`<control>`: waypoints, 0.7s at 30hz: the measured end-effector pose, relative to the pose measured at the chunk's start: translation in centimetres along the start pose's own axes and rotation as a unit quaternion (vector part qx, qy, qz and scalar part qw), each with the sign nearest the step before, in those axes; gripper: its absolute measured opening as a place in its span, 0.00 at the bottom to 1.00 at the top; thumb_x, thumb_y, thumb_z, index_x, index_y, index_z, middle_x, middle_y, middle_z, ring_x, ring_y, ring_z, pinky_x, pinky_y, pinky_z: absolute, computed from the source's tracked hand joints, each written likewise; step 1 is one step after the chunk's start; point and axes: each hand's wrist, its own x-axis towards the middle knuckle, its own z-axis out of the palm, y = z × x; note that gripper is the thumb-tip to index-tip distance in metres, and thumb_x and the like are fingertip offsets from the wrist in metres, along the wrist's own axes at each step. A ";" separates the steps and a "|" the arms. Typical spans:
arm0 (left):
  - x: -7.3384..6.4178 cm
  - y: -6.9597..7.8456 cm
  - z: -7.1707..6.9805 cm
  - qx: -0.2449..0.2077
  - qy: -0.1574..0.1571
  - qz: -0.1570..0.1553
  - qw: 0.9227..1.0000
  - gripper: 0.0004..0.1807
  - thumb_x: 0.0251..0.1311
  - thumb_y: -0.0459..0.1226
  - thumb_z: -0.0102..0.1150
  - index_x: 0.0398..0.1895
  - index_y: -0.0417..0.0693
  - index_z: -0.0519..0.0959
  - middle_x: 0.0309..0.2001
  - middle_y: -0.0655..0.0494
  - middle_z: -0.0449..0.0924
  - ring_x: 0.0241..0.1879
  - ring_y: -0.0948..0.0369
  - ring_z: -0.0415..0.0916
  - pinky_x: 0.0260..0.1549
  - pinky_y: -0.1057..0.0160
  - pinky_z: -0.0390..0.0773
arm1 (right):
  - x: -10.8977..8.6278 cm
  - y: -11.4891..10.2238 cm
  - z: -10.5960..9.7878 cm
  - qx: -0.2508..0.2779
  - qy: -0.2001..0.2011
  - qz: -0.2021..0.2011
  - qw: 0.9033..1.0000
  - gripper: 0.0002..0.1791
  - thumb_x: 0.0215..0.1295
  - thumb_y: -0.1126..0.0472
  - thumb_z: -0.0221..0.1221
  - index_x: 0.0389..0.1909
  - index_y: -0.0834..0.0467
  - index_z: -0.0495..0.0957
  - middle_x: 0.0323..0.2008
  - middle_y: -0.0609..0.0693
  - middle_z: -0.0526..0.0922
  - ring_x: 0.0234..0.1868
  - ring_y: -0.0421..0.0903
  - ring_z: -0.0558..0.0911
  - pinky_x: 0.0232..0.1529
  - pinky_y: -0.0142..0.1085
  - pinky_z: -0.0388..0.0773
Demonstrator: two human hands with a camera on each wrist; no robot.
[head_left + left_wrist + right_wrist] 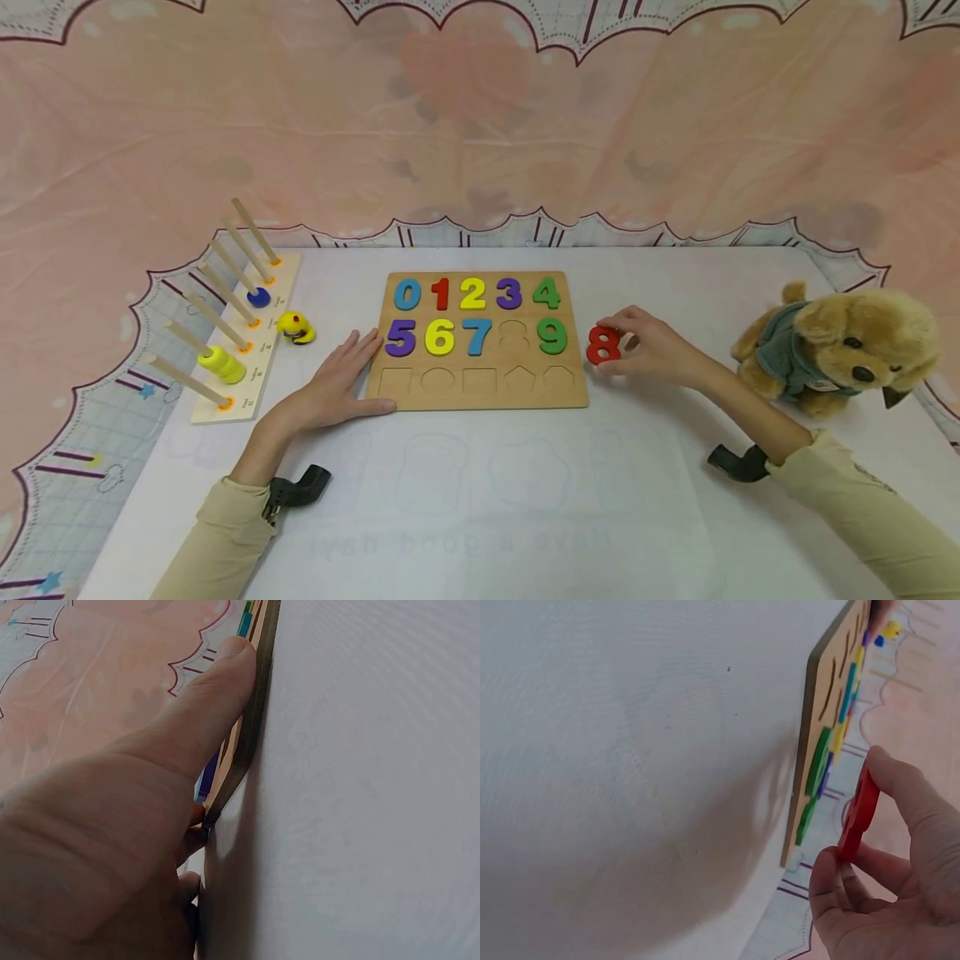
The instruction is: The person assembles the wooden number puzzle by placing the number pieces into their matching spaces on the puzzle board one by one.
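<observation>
A wooden number puzzle board [480, 398] lies on the white table with colored digits in its two upper rows. The 8-shaped slot [513, 335], between the blue 7 [477, 337] and the green 9 [552, 336], holds no piece. My left hand [330, 387] rests against the board's left side, fingers extended, its thumb along the lower left corner. Just right of the board, my right hand [656, 346] pinches a red number 8 [603, 345] between thumb and fingers. In the right wrist view the red 8 [861, 810] is held up off the table.
At the left stands a peg board [258, 392] with upright wooden pegs, yellow rings [222, 364] and a blue bead [258, 297]. A small yellow toy [296, 327] sits beside it. A plush dog [813, 350] in a grey-green top sits right of my right hand.
</observation>
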 end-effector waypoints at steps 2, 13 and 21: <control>0.0 0.1 0.0 0.002 -0.001 -0.002 1.000 0.59 0.51 0.61 0.65 0.78 0.48 0.44 0.79 0.45 0.38 0.78 0.41 0.28 0.71 0.33 0.35 | 0.1 0.0 0.1 0.003 0.003 -0.011 1.000 0.37 0.52 0.55 0.72 0.62 0.64 0.72 0.52 0.58 0.74 0.48 0.54 0.78 0.45 0.40 0.82; 0.1 -0.2 0.1 0.007 0.003 0.006 1.000 0.59 0.51 0.60 0.65 0.78 0.47 0.44 0.79 0.45 0.38 0.78 0.41 0.28 0.72 0.34 0.35 | 2.3 -2.5 1.7 0.035 0.001 -0.068 0.997 0.36 0.54 0.55 0.70 0.63 0.63 0.72 0.57 0.57 0.74 0.52 0.51 0.77 0.52 0.46 0.81; 0.1 -0.1 0.1 0.007 0.002 0.006 1.000 0.59 0.51 0.61 0.65 0.78 0.48 0.44 0.79 0.45 0.37 0.78 0.41 0.28 0.72 0.34 0.35 | 5.3 -5.0 3.2 -0.036 -0.040 -0.090 0.995 0.32 0.58 0.51 0.68 0.62 0.58 0.75 0.62 0.59 0.75 0.59 0.58 0.75 0.55 0.49 0.80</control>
